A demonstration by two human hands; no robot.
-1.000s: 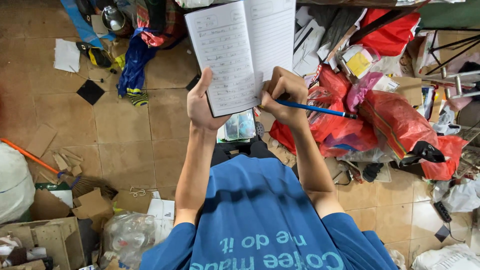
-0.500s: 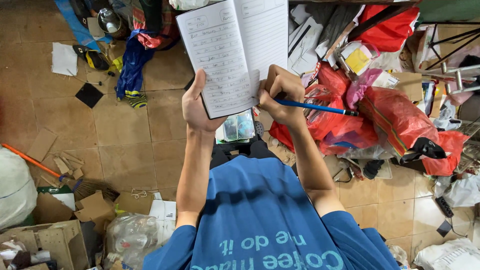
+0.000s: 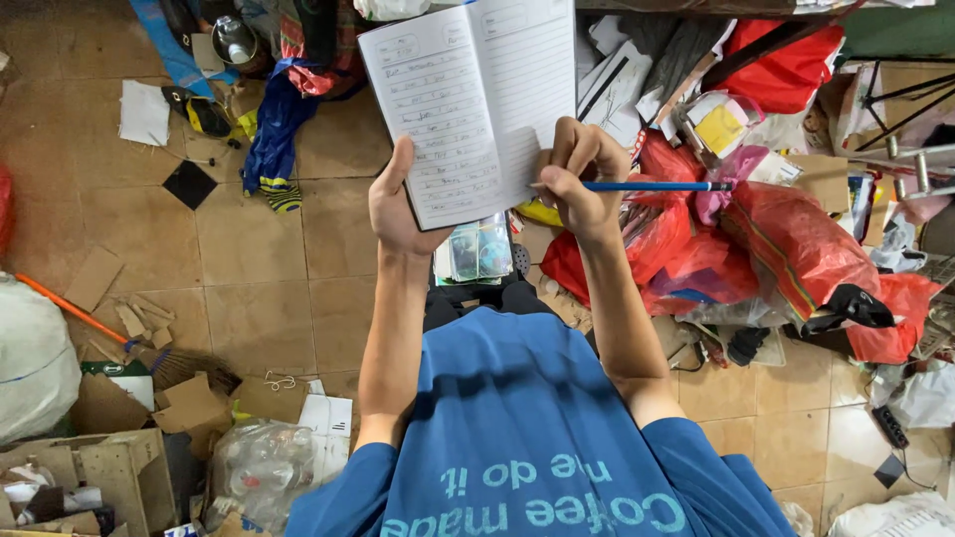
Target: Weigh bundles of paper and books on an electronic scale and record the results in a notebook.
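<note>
From my seat, the open notebook [image 3: 477, 104] sits in the upper middle of the frame, propped up by the left hand [image 3: 400, 204], whose thumb lies along the left page edge while the fingers are tucked behind the cover, closed around it. The right hand [image 3: 577, 179] is pinched narrow on a blue pencil [image 3: 637, 186], its tip on the lower part of the right-hand page and its shaft running out level towards the right. Compared with half a second ago, the notebook has come a little higher and closer in the frame and the writing hand has shifted with it, the tip keeping to the same lower corner of the page; I judge that writing is under way, not finished. Below the hands, red plastic bags [image 3: 796, 239] crowd the right side and torn cardboard [image 3: 189, 403] litters the tiled floor [image 3: 259, 298] at lower left.
</note>
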